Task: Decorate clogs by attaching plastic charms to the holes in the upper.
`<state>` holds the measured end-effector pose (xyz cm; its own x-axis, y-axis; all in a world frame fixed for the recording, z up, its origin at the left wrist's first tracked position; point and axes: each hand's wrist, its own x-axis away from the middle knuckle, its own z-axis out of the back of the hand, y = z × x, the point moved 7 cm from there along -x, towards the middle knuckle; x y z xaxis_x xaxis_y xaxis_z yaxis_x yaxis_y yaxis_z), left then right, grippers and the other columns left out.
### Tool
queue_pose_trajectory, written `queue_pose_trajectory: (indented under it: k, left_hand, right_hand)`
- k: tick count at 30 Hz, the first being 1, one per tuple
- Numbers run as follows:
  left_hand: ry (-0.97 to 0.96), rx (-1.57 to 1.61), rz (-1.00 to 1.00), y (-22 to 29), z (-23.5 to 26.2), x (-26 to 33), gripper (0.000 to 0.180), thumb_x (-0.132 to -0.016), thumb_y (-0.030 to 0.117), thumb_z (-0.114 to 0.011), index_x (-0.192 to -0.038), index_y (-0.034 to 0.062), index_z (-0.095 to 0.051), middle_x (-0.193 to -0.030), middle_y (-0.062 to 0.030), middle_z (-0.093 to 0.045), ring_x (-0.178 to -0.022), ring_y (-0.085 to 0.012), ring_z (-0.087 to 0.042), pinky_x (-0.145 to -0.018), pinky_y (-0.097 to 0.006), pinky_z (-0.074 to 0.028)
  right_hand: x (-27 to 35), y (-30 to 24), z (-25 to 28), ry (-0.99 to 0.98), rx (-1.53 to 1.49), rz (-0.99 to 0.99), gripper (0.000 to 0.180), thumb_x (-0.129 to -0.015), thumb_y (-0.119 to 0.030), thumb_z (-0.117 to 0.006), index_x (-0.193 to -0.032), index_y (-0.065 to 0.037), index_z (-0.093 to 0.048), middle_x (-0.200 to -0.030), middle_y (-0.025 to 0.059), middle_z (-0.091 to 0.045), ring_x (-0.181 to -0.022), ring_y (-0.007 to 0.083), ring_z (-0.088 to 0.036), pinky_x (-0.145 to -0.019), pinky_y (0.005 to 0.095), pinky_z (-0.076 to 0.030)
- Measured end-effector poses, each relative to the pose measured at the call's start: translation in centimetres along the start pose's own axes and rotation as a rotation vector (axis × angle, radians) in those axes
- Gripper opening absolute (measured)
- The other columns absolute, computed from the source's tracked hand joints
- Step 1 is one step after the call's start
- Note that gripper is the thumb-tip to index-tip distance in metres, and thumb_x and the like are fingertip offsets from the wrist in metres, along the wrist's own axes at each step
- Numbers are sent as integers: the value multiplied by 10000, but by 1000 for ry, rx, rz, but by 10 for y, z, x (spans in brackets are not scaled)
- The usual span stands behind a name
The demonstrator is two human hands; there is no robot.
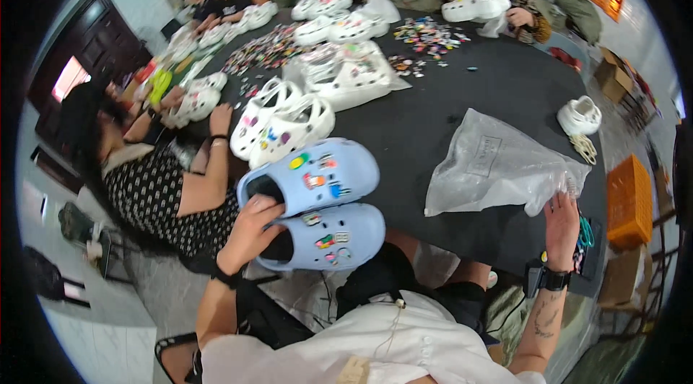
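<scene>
My left hand (253, 232) grips a pair of light blue clogs by their heel ends. The upper blue clog (317, 176) and the lower blue clog (328, 238) lie side by side, toes to the right, with colourful charms on their tops. They are held over the table's near edge. At the right, my right hand (561, 229) has its fingers stretched out against the near right end of a clear plastic bag (484, 167). The bag lies flattened on the black table (404, 124). Just beyond the blue clogs stand white clogs (292, 128) with charms.
Bagged white clogs (346, 81) and piles of small charms (271, 48) lie farther back. A small white clog (580, 115) sits near the right edge. Co-workers handle white clogs, one close on my left (166, 182). An orange crate (628, 200) stands off the table's right side.
</scene>
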<state>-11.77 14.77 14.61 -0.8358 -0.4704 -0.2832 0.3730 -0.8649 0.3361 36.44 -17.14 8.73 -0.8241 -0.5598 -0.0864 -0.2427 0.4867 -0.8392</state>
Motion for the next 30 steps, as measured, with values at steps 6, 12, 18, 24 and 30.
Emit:
queue_pose_trajectory:
  k: [6, 12, 18, 24, 30]
  left_hand:
    - [-181, -32, -307, 29, 12, -32, 389, -697, 91, -729, -1075, 70, -643, -998, -83, -575, -970, -287, -561, -838, -391, -462]
    - [-457, 29, -799, 90, -52, -70, 383, -783, 195, -681, -1154, 127, -613, -1040, -59, -579, -1005, -261, -533, -846, -410, -433]
    - [-503, -31, -1223, 144, -97, -102, 352, -775, 284, -706, -1091, 133, -677, -987, -62, -622, -918, -277, -581, -785, -413, -473]
    - [-469, -176, -1521, 183, -130, -161, 278, -770, 214, -676, -1046, 186, -653, -972, -10, -588, -990, -225, -552, -867, -394, -417]
    - [-313, -53, -1633, 228, -152, -203, 269, -751, 181, -674, -1012, 239, -706, -995, 45, -637, -1070, -178, -534, -966, -409, -346]
  right_hand:
    - [1, 63, -46, -265, 902, -199, 332, -930, -251, -617, -1158, -10, -604, -1070, 66, -648, -1025, 203, -599, -880, 320, -443]
    - [45, 56, -39, -358, 1233, -157, 275, -789, -194, -764, -880, 43, -657, -874, 115, -692, -774, 210, -643, -682, 344, -489]
    - [119, 110, -94, -857, 576, -272, 1203, -600, -206, -912, -1493, -71, -117, -1447, 144, -343, -1294, 246, -413, -1076, 414, -329]
    - [116, 106, -86, -583, 686, -61, 1260, -529, 13, -892, -1495, -86, -89, -1403, 152, -356, -1256, 258, -424, -1051, 424, -380]
    - [142, 80, -65, -324, 846, 40, 1026, -708, 85, -766, -1477, -35, -97, -1411, 205, -317, -1295, 295, -404, -1036, 440, -422]
